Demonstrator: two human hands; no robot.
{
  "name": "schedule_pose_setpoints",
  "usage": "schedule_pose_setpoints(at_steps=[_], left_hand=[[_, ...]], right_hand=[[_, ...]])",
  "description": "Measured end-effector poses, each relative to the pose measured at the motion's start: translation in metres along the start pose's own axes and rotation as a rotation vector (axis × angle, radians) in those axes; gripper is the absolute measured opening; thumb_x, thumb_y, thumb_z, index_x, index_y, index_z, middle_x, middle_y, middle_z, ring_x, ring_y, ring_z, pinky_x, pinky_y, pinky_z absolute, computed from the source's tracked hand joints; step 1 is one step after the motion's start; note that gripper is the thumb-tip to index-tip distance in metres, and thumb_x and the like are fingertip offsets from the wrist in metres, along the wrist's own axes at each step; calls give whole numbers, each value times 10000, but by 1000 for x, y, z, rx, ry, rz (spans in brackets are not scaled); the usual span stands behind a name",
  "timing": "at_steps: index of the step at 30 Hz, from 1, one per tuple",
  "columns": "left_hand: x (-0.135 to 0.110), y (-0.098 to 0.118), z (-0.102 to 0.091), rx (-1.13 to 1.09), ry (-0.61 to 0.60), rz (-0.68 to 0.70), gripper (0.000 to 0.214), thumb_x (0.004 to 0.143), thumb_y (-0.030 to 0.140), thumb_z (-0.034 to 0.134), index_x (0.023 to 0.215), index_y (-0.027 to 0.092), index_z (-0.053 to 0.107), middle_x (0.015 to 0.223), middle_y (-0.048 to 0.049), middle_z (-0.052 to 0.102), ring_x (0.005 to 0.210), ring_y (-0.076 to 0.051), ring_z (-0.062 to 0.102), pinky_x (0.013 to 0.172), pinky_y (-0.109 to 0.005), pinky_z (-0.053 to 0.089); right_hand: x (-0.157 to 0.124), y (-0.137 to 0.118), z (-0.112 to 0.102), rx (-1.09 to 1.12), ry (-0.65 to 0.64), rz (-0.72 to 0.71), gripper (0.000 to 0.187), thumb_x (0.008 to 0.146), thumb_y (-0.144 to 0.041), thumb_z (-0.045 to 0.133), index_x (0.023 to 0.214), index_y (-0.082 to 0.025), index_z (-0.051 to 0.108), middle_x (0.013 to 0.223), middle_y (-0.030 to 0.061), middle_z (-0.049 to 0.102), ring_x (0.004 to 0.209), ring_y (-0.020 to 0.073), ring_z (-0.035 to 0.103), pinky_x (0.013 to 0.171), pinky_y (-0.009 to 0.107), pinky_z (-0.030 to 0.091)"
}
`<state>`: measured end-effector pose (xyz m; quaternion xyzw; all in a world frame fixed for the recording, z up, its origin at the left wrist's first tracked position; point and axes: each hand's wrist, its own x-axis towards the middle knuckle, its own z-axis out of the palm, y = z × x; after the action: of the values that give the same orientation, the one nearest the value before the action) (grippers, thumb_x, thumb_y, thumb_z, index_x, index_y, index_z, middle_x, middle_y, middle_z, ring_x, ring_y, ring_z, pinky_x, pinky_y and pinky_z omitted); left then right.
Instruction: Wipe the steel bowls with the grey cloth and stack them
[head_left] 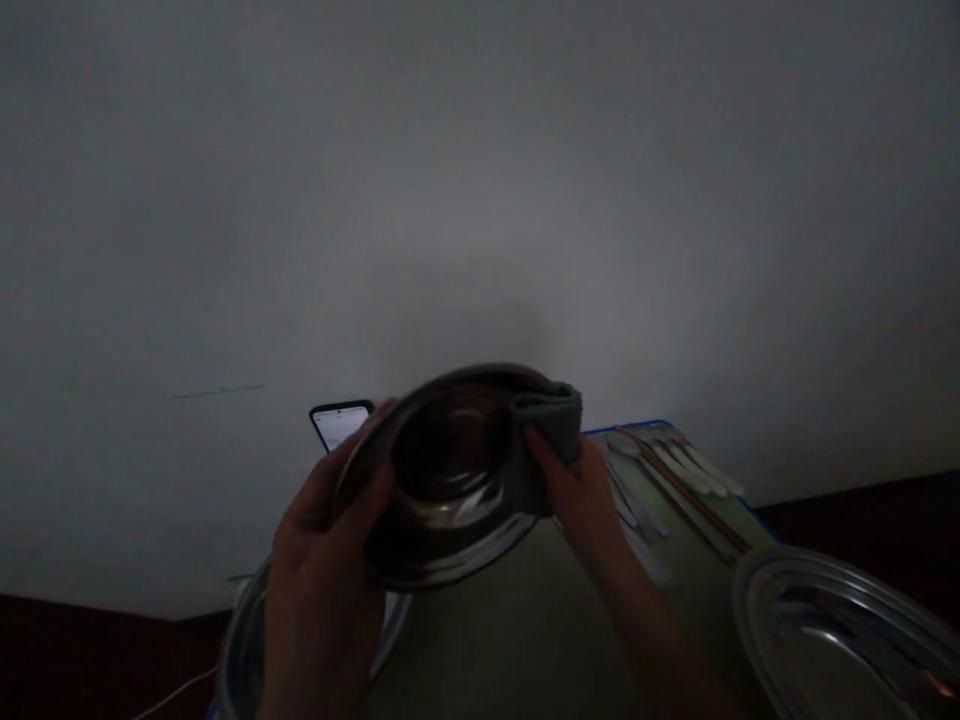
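Observation:
A shiny round metal dish (450, 510) with a wide rim and a deep centre is held up, tilted, above the table. My left hand (330, 540) grips its left rim, thumb on the inner side and fingers behind. On the right rim, my right hand (566, 480) pinches a folded grey-green cloth (551, 415) that wraps over the edge. The thumb presses the cloth against the dish; the other fingers are hidden behind it.
A lit phone (341, 422) leans behind my left hand. Spoons, forks and chopsticks (679, 480) lie at the table's back right. An oval metal tray (772, 610) sits at front right, and a metal basin (240, 650) at front left. A pale wall (480, 200) stands close behind the table (495, 640).

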<state>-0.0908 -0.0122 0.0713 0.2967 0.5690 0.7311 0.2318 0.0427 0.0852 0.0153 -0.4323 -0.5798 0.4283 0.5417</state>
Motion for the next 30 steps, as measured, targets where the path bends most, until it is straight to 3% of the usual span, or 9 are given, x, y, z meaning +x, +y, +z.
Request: schedule_pose_setpoints(at_steps=[3, 6, 12, 17, 20, 22, 24, 27, 30], left_hand=[[6, -1, -1, -199, 109, -51, 325, 697, 272, 747, 1014, 320, 698, 962, 67, 759, 955, -168, 693, 803, -232, 568], [10, -3, -4, -235, 11, -149, 500, 592, 211, 805, 1070, 299, 686, 990, 39, 751, 951, -182, 690, 728, -196, 559], [2, -6, -8, 103, -333, -154, 380, 662, 331, 782, 1033, 296, 707, 1118, -8, 717, 1066, -240, 635, 798, -261, 522], [-1, -3, -6, 174, -332, -146, 351, 688, 392, 758, 1027, 312, 718, 1121, -8, 714, 1097, -249, 617, 867, -305, 506], [3, -4, -5, 16, -209, -135, 383, 651, 387, 782, 1009, 273, 711, 1038, -19, 733, 1037, -258, 651, 839, -314, 531], [4, -7, -3, -61, -86, -103, 420, 657, 411, 769, 1047, 279, 685, 1060, -5, 727, 1067, -264, 643, 874, -332, 530], [4, -10, 1, -69, -21, -63, 428, 710, 421, 723, 1111, 292, 645, 1138, 8, 703, 1146, -265, 604, 939, -342, 508], [1, -11, 4, -28, -51, -40, 439, 794, 395, 636, 1219, 312, 564, 1229, 18, 662, 1204, -250, 568, 974, -323, 490], [1, -6, -1, 5, -141, -33, 605, 754, 361, 671, 1319, 390, 458, 1282, 58, 628, 1220, -225, 554, 997, -295, 464]], right_hand=[[-4, 13, 19, 182, -68, 166, 411, 775, -532, 586, 914, -161, 695, 866, 60, 721, 818, 230, 651, 678, 305, 488], [-2, 21, 17, 222, -107, 185, 404, 734, -504, 643, 930, -153, 688, 900, 70, 724, 850, 238, 652, 720, 321, 497], [12, 7, -25, -59, -129, -108, 208, 757, -326, 626, 889, -176, 682, 811, 22, 701, 747, 183, 607, 683, 291, 458], [12, -4, -26, -159, -94, -183, 130, 720, -251, 627, 813, -172, 670, 683, -10, 653, 634, 152, 556, 604, 266, 413], [5, 2, -7, 18, 5, -70, 207, 727, -353, 661, 824, -171, 679, 754, 19, 691, 706, 174, 595, 652, 281, 448], [-3, 9, 12, 219, 72, 101, 316, 720, -455, 671, 850, -167, 684, 800, 41, 710, 751, 193, 623, 672, 294, 473], [-11, 17, 30, 424, 50, 256, 395, 703, -499, 673, 904, -159, 678, 841, 59, 717, 777, 209, 645, 685, 311, 497], [-14, 25, 39, 547, -18, 363, 427, 677, -478, 698, 965, -164, 672, 908, 67, 724, 816, 215, 665, 739, 332, 516], [-2, 26, 21, 377, -102, 287, 375, 657, -451, 720, 905, -171, 689, 874, 55, 727, 810, 216, 661, 739, 324, 511]])
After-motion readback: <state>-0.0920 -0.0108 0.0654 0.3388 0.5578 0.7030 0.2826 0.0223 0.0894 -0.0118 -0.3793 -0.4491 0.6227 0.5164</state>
